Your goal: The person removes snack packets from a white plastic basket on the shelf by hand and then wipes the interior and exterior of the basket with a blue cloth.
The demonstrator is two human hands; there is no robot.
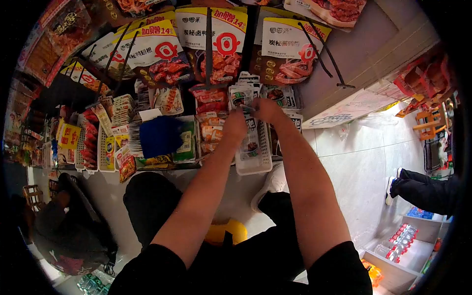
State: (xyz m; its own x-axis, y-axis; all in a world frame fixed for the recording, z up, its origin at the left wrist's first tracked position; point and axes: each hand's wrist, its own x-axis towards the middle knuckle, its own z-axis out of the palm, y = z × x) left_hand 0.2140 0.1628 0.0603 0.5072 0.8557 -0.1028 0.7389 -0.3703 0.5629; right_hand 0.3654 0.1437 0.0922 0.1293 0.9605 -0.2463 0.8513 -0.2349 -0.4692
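Head view: the left hand (pixel 236 124) and right hand (pixel 266 110) met over a white basket (pixel 254 166), fingers of both closed around a small packet (pixel 247 108) above other packets (pixel 251 132) inside it.

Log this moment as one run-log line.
left hand: at snack packets | right hand: at same packets | grip: details unclear | location: white plastic basket | behind: hanging snack pouches

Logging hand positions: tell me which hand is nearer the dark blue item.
Left. The left hand is to the right of the dark blue item; the right hand is farther right.
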